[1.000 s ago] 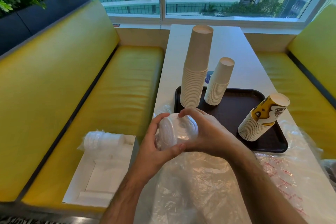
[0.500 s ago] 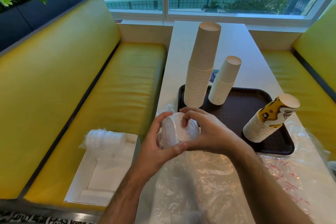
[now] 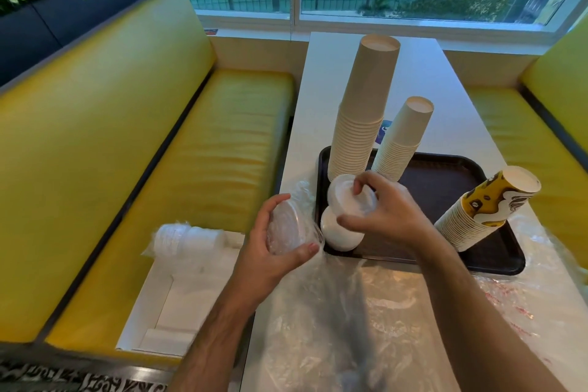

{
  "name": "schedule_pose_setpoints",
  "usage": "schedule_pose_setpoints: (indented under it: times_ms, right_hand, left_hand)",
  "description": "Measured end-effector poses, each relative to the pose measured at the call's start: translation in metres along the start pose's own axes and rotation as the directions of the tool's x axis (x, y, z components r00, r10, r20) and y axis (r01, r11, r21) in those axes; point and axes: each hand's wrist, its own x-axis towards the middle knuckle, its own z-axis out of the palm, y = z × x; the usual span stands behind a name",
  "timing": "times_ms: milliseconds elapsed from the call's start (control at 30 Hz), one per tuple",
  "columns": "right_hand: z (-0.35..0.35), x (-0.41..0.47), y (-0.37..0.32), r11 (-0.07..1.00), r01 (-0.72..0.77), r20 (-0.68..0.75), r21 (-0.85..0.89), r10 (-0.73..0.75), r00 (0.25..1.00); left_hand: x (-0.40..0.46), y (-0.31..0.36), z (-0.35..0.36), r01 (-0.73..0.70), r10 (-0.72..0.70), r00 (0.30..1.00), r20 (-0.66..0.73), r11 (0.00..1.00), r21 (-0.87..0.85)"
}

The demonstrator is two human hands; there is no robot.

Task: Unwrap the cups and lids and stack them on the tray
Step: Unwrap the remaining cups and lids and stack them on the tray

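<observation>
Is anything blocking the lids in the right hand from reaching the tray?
Nothing visible does. The right hand holds white lids directly over the tray, above a lid stack already there.

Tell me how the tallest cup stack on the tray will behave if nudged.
The tallest stack would probably tip easily: it is tall, narrow and already leans. It is likely light, being paper cups, so a small push may slide or topple it toward the shorter stack beside it.
</observation>
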Motion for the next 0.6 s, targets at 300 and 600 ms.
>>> schedule_pose_setpoints:
  times_ms: [300, 600]
  right_hand:
    - [0.029, 0.022, 0.039, 0.968, -0.041, 0.141, -0.249, 0.078, 0.987]
    - [0.047, 0.030, 0.046, 0.941, 0.014, 0.223, -0.339, 0.066, 0.973]
  left_hand:
    - [-0.001, -0.012, -0.008, 0.036, -0.035, 0.998, -0.043, 0.999, 0.002]
    - [-0.002, -0.013, -0.010, 0.037, -0.038, 0.998, -0.042, 0.999, -0.002]
